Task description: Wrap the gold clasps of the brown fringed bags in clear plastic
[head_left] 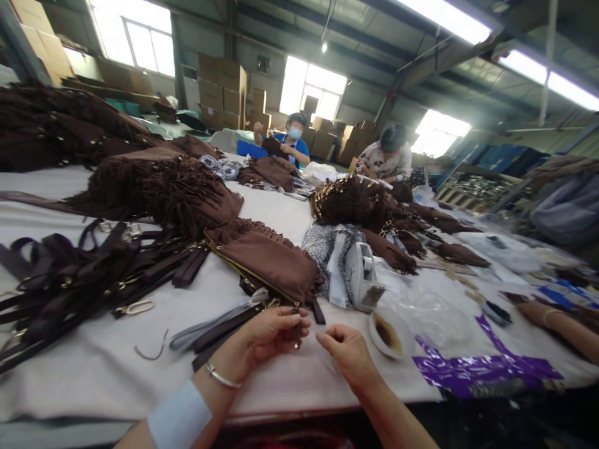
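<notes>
My left hand is closed in a pinch on a small dark zipper pull that hangs from the brown fringed bag lying just beyond it on the white table. A thin bracelet circles the left wrist. My right hand is beside it, fingers curled in a pinch near the pull; what it holds is too small to see. Dark brown straps lie under the left hand.
A heap of brown straps with gold clasps lies at left, and fringed bags are piled behind. A tape dispenser, a small dish and purple plastic sit at right. Two people work at the far end; another person's arm rests at right.
</notes>
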### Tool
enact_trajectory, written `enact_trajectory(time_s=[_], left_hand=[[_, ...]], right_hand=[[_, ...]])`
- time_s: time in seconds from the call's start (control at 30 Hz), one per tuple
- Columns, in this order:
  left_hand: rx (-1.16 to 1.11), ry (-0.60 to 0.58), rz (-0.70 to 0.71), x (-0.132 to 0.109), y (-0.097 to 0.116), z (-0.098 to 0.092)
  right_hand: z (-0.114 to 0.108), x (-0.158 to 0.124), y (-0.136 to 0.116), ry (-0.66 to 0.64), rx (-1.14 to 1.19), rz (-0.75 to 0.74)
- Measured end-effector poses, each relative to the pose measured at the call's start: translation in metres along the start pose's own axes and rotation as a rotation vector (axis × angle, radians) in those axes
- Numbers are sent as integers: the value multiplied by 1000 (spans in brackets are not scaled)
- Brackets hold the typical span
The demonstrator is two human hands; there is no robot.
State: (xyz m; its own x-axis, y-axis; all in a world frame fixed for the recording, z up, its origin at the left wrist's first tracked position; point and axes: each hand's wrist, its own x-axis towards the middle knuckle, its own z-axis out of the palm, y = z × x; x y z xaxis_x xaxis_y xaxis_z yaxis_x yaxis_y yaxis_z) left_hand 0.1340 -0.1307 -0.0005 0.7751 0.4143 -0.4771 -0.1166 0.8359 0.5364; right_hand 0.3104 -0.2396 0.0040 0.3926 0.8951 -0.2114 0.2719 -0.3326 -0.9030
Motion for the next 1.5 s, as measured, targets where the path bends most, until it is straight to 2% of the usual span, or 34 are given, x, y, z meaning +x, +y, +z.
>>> enact_trajectory(time_s=[0.13, 0.27, 0.43, 0.63, 0.9, 1.0, 1.2, 1.5], left_hand=[[12, -25, -2, 1, 1, 1], [12, 6, 2, 6, -1, 0], [17, 82, 67, 12, -5, -3], [73, 86, 121, 11, -6, -1], [217, 157, 218, 11, -10, 5], [228, 196, 228, 12, -11, 8], [236, 200, 233, 14, -12, 8], [334, 216, 197, 11, -14, 9]], right_hand=[[0, -6, 0, -45, -50, -6], [2, -11, -4, -54, -99, 1], [9, -15, -6, -79, -152, -23], [17, -18, -8, -76, -166, -47], [15, -18, -5, -62, -119, -8], [15, -18, -4, -44, -107, 8], [16, -18, -2, -42, -31, 70], [22, -7, -2, -35, -18, 29]])
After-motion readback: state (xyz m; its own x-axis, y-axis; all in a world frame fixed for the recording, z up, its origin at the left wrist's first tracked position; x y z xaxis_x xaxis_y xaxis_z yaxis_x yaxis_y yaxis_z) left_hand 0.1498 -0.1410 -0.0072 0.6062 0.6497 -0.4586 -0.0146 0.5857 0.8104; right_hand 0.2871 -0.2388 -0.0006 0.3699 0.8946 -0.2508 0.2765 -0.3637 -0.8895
